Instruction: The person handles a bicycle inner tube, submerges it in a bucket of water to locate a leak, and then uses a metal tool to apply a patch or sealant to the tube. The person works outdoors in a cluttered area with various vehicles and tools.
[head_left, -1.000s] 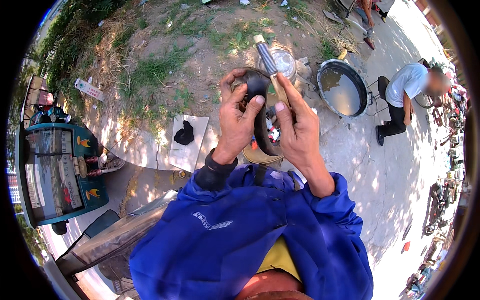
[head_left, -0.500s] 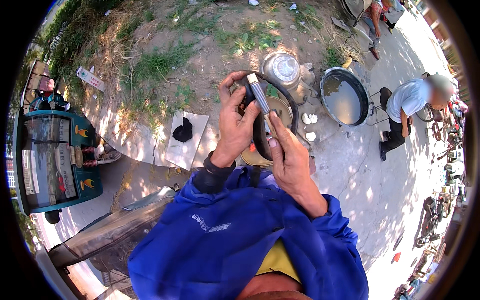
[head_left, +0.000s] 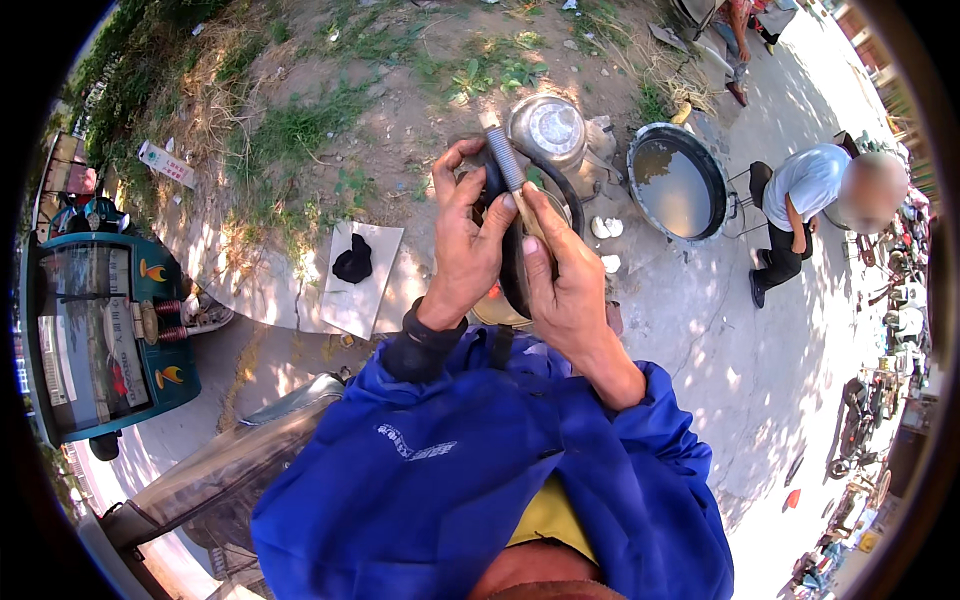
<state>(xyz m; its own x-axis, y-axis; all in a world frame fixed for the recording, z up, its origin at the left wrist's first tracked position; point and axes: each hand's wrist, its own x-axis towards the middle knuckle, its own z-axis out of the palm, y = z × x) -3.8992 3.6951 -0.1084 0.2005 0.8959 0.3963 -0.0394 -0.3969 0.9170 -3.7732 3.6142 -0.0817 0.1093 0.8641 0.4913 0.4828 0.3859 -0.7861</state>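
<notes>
Out in front of my chest, my left hand (head_left: 460,250) is closed round the near left side of a black rubber loop that looks like an inner tube (head_left: 572,190). Its thumb rests against the band and its fingers curl behind. My right hand (head_left: 570,285) grips a rod-shaped hand tool (head_left: 503,158) by its brownish lower end, thumb and forefinger along it. The tool has a ribbed grey barrel and a pale tip pointing up and away. It lies against the tube close to my left fingertips. The contact point is partly hidden by my fingers.
Beyond my hands stand a dented metal pot (head_left: 545,125) and a dark tub of murky water (head_left: 640,190). On the left, a black cloth (head_left: 353,260) lies on a pale board (head_left: 385,275) near a teal vehicle (head_left: 150,350). A seated person (head_left: 805,195) is at right.
The tool has slid away from me along the tube, its tip now farther out past my left fingers. Both hands keep their hold. The whole view has shifted slightly.
</notes>
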